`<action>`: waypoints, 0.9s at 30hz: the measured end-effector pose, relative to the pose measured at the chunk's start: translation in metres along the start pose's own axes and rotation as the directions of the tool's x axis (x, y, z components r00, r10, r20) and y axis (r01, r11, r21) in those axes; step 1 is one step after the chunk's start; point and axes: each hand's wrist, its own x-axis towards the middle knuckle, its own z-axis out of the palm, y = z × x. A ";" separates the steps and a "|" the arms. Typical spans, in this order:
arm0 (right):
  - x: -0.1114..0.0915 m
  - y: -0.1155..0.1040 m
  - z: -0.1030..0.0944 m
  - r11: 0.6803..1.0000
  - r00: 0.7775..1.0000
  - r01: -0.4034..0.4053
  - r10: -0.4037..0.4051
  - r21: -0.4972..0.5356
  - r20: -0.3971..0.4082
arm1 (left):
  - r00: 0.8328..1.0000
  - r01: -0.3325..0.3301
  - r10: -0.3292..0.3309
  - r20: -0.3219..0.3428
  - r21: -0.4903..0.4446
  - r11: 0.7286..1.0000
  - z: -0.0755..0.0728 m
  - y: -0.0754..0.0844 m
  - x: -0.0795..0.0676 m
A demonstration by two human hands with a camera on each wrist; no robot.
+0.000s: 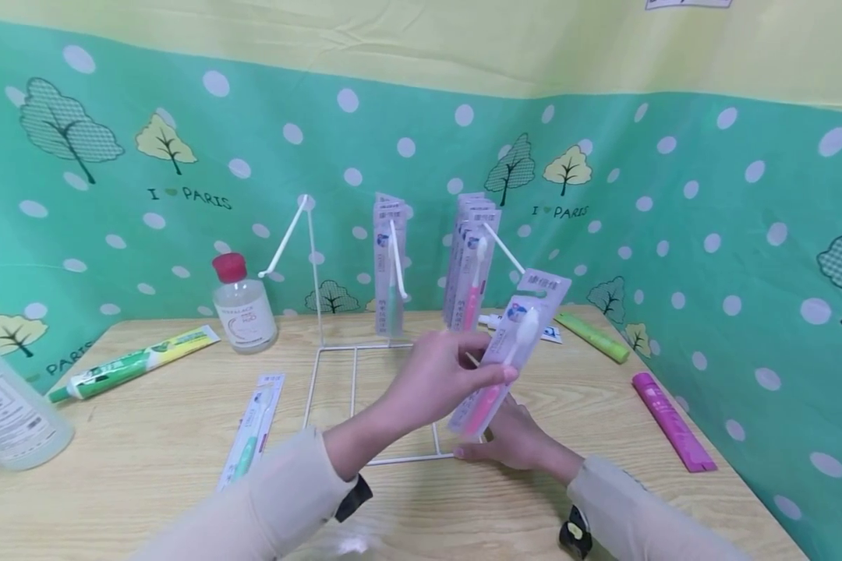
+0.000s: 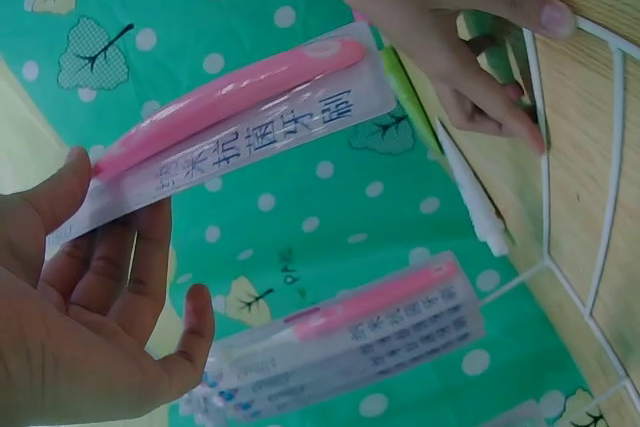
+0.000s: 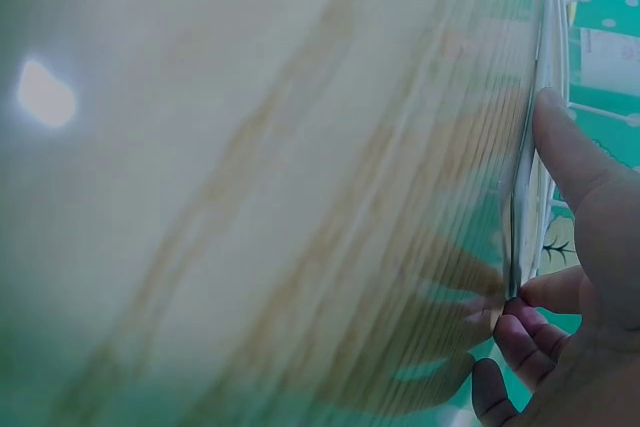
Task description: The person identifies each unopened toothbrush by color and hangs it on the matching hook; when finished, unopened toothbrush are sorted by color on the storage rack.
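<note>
My left hand (image 1: pixel 438 374) pinches a packaged toothbrush (image 1: pixel 515 351) with a pink handle between thumb and fingers. The package tilts, its top close to the tip of the right hook on a white wire display rack (image 1: pixel 337 347). In the left wrist view, my left hand (image 2: pixel 90 297) grips the toothbrush package (image 2: pixel 250 117) near one end. Low at the rack's front right corner, my right hand (image 1: pixel 512 436) holds the base wire. The right wrist view shows the thumb and curled fingers of that hand (image 3: pixel 590 257) against the wire.
Several pink toothbrush packages (image 1: pixel 473 265) hang on the right hook, green ones (image 1: pixel 390 273) on the middle hook. Another green package (image 1: pixel 254 428) lies left of the rack. Around stand or lie a red-capped bottle (image 1: pixel 247 312), a larger bottle (image 1: pixel 14 413), and tubes, including a pink one (image 1: pixel 670 421).
</note>
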 end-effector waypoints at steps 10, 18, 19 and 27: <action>-0.001 0.000 0.003 0.998 0.998 -0.057 0.058 0.038 -0.024 | 0.996 0.036 -0.041 -0.080 -0.060 0.998 0.009 -0.002 0.009; -0.003 -0.001 0.001 0.995 0.996 -0.086 0.087 -0.057 0.020 | 0.986 0.114 -0.127 -0.104 -0.124 0.986 0.013 -0.019 0.017; -0.003 -0.002 0.001 0.993 0.995 -0.096 0.098 -0.072 0.027 | 0.984 0.125 -0.140 -0.111 -0.132 0.983 0.013 -0.020 0.019; -0.002 -0.004 0.002 0.981 0.993 -0.092 0.104 -0.173 0.063 | 0.959 0.183 -0.222 -0.177 -0.212 0.960 0.015 -0.034 0.036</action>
